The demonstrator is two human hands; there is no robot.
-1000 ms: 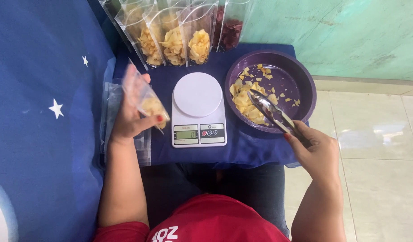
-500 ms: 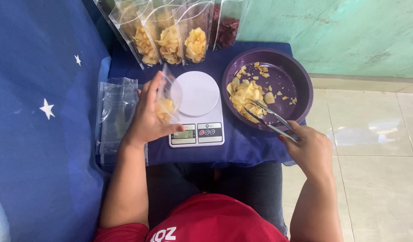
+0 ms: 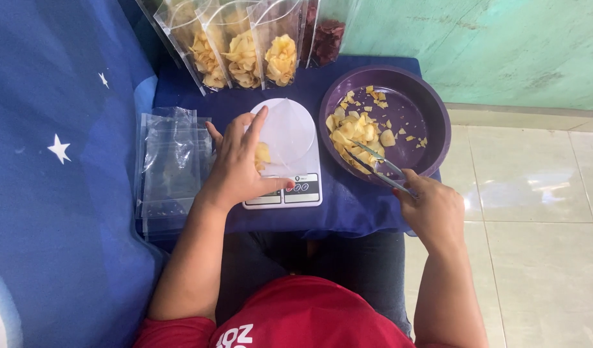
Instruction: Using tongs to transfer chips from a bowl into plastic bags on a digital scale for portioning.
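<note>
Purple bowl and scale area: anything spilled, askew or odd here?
Nothing stands out. Chips and crumbs stay inside the purple bowl; the scale sits square, and the filled pouches stand upright behind it.

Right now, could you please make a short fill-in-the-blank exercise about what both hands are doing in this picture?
1. The left hand holds a clear pouch over the white ____.
2. The right hand grips metal tongs reaching into the ____ bowl.
3. The empty pouches lie to the ____ of the left hand.

Missing words: scale; purple; left
</note>
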